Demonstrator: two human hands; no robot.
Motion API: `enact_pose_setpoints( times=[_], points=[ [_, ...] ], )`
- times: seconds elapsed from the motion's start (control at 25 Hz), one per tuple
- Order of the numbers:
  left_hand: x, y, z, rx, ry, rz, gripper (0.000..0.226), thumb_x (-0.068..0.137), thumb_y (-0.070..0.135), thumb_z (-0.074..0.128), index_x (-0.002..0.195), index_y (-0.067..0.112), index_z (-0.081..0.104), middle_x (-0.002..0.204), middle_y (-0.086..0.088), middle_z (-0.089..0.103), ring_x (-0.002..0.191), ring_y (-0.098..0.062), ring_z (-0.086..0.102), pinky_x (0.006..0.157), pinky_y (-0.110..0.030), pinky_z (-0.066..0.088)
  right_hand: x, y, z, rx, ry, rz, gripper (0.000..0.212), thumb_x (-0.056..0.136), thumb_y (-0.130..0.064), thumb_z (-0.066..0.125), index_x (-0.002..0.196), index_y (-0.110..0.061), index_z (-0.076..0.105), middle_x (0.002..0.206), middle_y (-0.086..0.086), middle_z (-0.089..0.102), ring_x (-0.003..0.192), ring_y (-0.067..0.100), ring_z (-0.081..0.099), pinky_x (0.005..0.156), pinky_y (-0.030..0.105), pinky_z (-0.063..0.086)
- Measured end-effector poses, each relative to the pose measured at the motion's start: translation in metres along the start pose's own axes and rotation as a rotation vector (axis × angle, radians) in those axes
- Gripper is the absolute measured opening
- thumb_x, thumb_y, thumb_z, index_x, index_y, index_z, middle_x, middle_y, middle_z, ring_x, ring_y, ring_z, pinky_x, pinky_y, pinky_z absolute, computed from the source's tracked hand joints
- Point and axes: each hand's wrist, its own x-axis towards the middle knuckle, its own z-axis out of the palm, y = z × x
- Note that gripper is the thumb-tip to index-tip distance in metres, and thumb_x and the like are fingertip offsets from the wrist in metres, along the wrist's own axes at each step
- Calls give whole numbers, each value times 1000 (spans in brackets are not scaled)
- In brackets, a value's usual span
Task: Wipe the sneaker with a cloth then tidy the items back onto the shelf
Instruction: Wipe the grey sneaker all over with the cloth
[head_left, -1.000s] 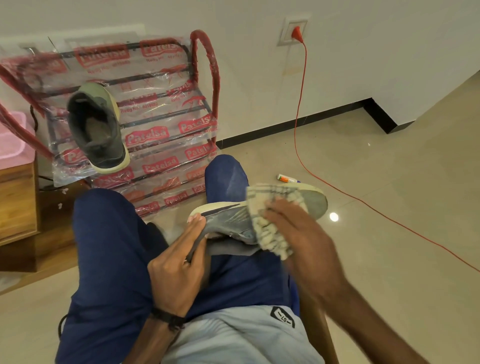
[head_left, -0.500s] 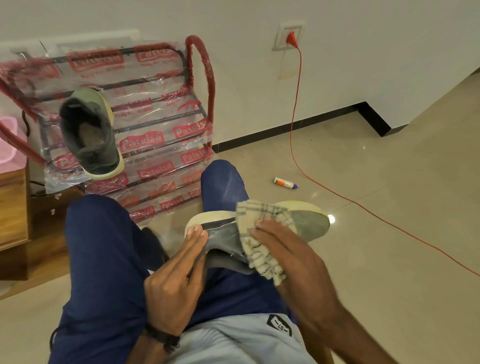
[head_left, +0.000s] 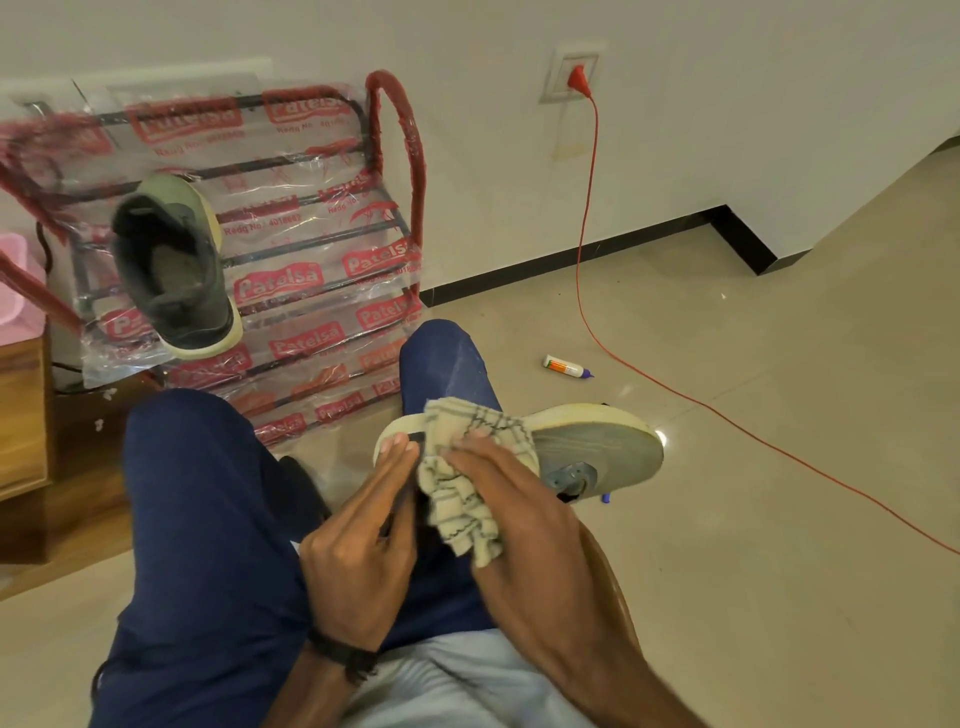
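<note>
The left hand (head_left: 363, 551) holds the heel of the grey sneaker with cream sole (head_left: 597, 447) on the lap. The right hand (head_left: 524, 519) presses the checked beige cloth (head_left: 467, 467) onto it (fingers curled round the cloth). At ten o'clock stands the red plastic-wrapped metal shelf (head_left: 322, 249), carrying the second grey sneaker (head_left: 176, 270).

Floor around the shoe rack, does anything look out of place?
Yes: a small glue tube lies loose on the floor tiles beside the orange power cord, away from the plastic-wrapped shoe rack.

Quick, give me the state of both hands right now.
Left hand: holding the sneaker by its heel end.
Right hand: holding the cloth, pressed on the sneaker.
</note>
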Motion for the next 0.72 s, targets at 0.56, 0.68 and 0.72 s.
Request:
enact_pose_setpoints(
  times=[0.56, 0.68, 0.72],
  points=[
    [2, 5, -1, 31, 7, 25, 26, 93, 9, 72, 118, 5, 74, 124, -6, 71, 114, -18, 69, 82, -34, 59, -27, 92, -63, -212, 207, 168, 56, 78, -12, 77, 131, -21, 64, 143, -10, 56, 134, 13, 52, 109, 30, 43],
    [4, 11, 6, 30, -6, 62, 26, 93, 9, 73, 119, 7, 74, 125, -5, 71, 116, -17, 69, 81, -36, 62, -21, 56, -24, -72, 128, 121, 64, 76, 0, 75, 133, -27, 64, 145, -17, 52, 139, 4, 45, 113, 27, 39],
    [4, 11, 7, 28, -8, 62, 27, 93, 8, 73, 120, 7, 74, 126, -5, 70, 116, -16, 69, 82, -36, 63, -18, 42, -15, -51, 101, 86, 62, 78, -2, 71, 134, -28, 63, 146, -19, 51, 140, 1, 42, 113, 27, 39]
  ],
)
